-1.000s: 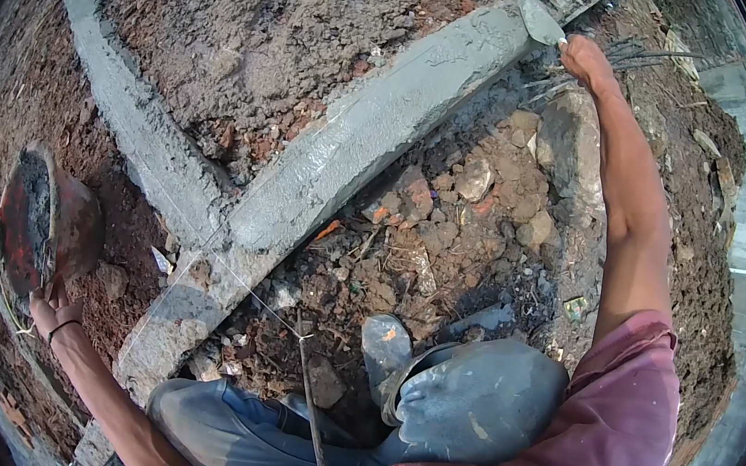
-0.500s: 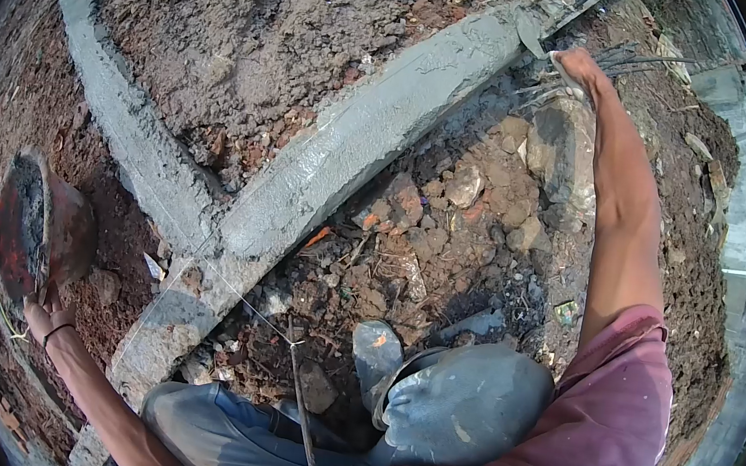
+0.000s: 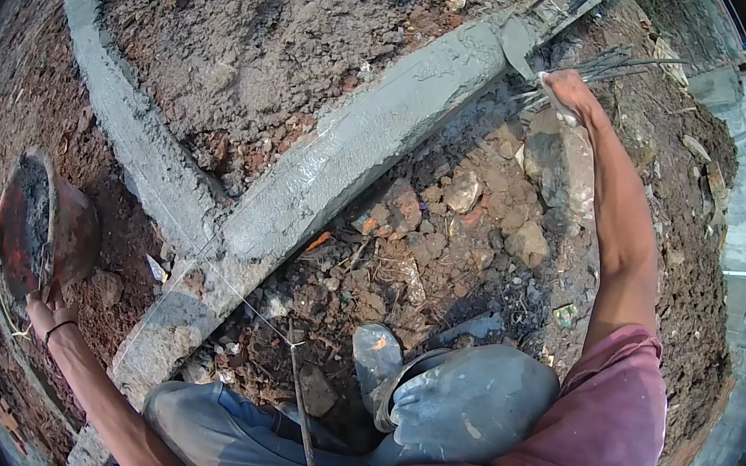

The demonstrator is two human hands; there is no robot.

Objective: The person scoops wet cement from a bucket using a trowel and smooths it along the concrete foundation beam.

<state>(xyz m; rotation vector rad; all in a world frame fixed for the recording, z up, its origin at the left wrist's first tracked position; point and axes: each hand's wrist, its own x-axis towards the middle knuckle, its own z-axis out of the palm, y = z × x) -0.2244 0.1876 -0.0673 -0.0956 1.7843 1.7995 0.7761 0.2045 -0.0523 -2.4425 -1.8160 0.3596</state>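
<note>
Gripping the handle of a grey steel trowel [image 3: 515, 46], your right hand [image 3: 569, 94] reaches out at the far right of the scene, fingers closed around it. The trowel's flat blade rests against the far end of the long band of wet grey mortar [image 3: 346, 151], which runs from far right down toward the near left. A second, drier grey mortar strip [image 3: 126, 123] comes in from the far left and meets the wet band near the middle of the view. A thin white guide string [image 3: 243, 301] crosses that junction and ties to a slim metal rod [image 3: 303, 406] standing just near your knees.

Your left hand [image 3: 47, 309] sits at the near left, fingers curled over the rim of a rust-red round metal pan [image 3: 48, 226] tilted on its edge, with dark mortar inside. A dark band circles that wrist.

Right of the wet band lies a bed of broken reddish brick and stone rubble [image 3: 459, 216]. Just beyond your right hand, a bundle of thin steel bars [image 3: 622, 63] sticks out of the ground. Loose brown soil [image 3: 259, 23] fills the ground between the two mortar strips. Your mortar-smeared grey trousers [image 3: 464, 403] and dark red sleeve [image 3: 611, 421] fill the near edge.
</note>
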